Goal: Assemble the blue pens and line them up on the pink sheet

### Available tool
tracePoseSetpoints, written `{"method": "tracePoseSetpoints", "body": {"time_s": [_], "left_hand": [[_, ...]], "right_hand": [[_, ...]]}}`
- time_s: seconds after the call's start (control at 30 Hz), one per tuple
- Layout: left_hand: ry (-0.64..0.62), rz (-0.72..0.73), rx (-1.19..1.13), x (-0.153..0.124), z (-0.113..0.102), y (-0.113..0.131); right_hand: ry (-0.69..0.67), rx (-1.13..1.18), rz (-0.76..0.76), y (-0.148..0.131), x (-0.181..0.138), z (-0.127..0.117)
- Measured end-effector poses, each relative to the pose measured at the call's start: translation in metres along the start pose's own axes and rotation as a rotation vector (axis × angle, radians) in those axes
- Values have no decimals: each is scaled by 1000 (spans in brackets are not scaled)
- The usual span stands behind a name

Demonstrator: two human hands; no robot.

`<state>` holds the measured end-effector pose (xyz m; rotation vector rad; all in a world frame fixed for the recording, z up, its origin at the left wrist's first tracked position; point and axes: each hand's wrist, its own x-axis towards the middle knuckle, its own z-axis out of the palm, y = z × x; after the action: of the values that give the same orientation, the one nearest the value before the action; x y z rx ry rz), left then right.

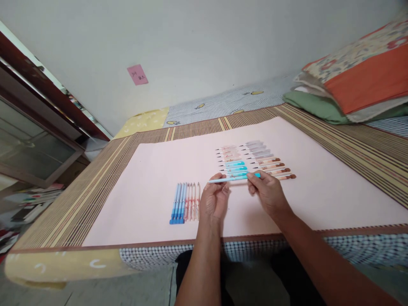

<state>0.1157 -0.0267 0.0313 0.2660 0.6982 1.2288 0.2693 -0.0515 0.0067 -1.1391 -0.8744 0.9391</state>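
Pale pink paper sheet (pixel 153 178) covers a striped woven mat (pixel 79 199) on the bed, below a white wall. Just above the sheet, a slim light-blue plastic pen (pixel 234 179) is held level between both hands. The left hand (pixel 214 200) pinches its thinner end between thumb and fingers (pixel 221 177), and the right hand (pixel 268 192) pinches the thicker end likewise. Just beyond the fingers lie two columns of pen pieces with thin dark tips (pixel 251 159); left of the left fingers lies a tight row of blue and pink pens (pixel 185 204)
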Motion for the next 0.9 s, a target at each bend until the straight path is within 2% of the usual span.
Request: {"method": "tracePoseSetpoints", "body": {"time_s": [0.13,0.33,0.73,0.9], "left_hand": [[-45,28,-84,1,0,-1],[56,18,-154,9,-6,-4],[-73,36,-59,5,-6,0],[36,14,-41,7,-6,-5]], "right_hand": [[12,-18,-8,1,-1,2],[34,-102,-23,-3,-4,5],[27,-66,10,6,-1,5],[19,-118,-35,7,-3,7]]}}
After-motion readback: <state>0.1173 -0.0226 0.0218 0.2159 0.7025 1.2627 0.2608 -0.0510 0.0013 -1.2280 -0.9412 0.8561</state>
